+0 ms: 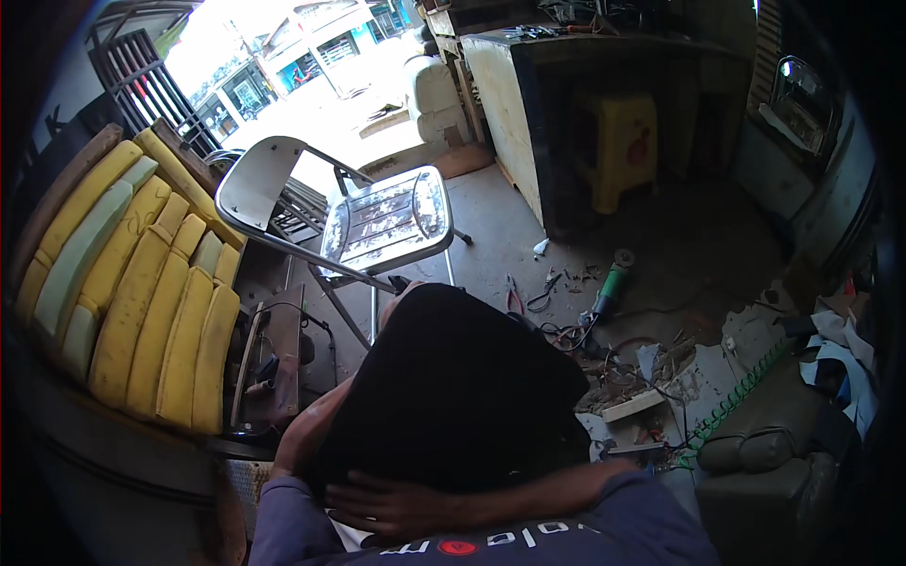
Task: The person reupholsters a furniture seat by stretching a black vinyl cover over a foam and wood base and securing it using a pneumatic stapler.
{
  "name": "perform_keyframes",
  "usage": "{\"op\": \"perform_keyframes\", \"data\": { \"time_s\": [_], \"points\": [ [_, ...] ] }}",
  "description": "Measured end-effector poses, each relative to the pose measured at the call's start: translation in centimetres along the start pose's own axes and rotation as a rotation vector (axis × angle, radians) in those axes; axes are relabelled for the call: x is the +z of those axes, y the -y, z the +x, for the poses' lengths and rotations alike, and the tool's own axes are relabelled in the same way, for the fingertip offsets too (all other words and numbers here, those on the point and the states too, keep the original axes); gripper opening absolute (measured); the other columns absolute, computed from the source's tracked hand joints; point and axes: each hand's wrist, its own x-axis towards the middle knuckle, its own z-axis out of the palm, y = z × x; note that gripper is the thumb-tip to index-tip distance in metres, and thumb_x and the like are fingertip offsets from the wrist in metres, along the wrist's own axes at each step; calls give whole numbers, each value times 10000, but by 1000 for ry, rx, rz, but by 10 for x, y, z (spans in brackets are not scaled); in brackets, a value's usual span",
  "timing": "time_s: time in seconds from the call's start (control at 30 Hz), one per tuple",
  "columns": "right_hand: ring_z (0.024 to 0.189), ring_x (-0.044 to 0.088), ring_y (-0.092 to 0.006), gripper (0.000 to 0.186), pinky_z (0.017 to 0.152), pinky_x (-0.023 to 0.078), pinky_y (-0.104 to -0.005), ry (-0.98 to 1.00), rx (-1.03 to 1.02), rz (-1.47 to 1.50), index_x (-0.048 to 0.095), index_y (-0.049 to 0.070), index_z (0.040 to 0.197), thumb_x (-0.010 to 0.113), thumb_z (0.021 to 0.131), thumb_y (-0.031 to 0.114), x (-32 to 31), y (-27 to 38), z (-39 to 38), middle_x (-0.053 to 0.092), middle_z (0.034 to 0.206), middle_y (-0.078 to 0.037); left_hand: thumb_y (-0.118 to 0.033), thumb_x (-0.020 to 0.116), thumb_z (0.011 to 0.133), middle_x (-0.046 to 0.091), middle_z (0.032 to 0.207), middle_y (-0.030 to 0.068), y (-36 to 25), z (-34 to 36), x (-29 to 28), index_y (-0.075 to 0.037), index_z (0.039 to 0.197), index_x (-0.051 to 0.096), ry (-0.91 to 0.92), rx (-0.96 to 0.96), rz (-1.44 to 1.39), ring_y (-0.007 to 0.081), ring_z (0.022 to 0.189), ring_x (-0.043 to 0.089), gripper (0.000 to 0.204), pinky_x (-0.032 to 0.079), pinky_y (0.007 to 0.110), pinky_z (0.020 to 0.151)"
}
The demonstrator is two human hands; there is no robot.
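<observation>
A large black panel, perhaps a fabric-covered seat piece [453,377], rests upright against my front and fills the middle of the head view. My right hand [392,505] lies flat along its near lower edge, fingers stretched out. My left arm reaches round the panel's left side. Only part of my left hand [394,300] shows at the panel's far upper corner; its fingers are mostly hidden. A small dark object [400,282] juts out beside it, too unclear to name.
Ahead stands a worn metal folding chair [387,222]. Yellow foam cushions [160,302] are stacked at left. On the floor at right are pliers [513,294], a green angle grinder [613,286], cables and scraps. A yellow stool [623,151] sits under a workbench [505,123]; a green coiled hose [746,391] stretches near a dark armchair [764,472].
</observation>
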Motion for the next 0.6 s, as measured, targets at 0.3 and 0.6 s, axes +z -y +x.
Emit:
{"op": "perform_keyframes", "data": {
  "time_s": [0.3, 0.6],
  "points": [
    [1582, 249, -213, 677, 1307, 161, -432, 231, 147, -87, 247, 85, 1638, 415, 1024, 313, -39, -48, -9, 233, 1724, -71, -132, 651, 913, 664, 1097, 8, 17, 11, 14, -127, 1099, 684, 39, 5, -91, 248, 950, 668, 190, 478, 373, 816],
    [1577, 255, -190, 579, 1303, 110, -454, 110, 215, -368, 355, 139, 1611, 398, 1095, 395, -104, -72, -8, 338, 1682, -62, -145, 697, 861, 668, 1096, 20, 13, -1, 11, -121, 1083, 696, 23, 75, -112, 243, 977, 673, 223, 483, 373, 840]
  ]
}}
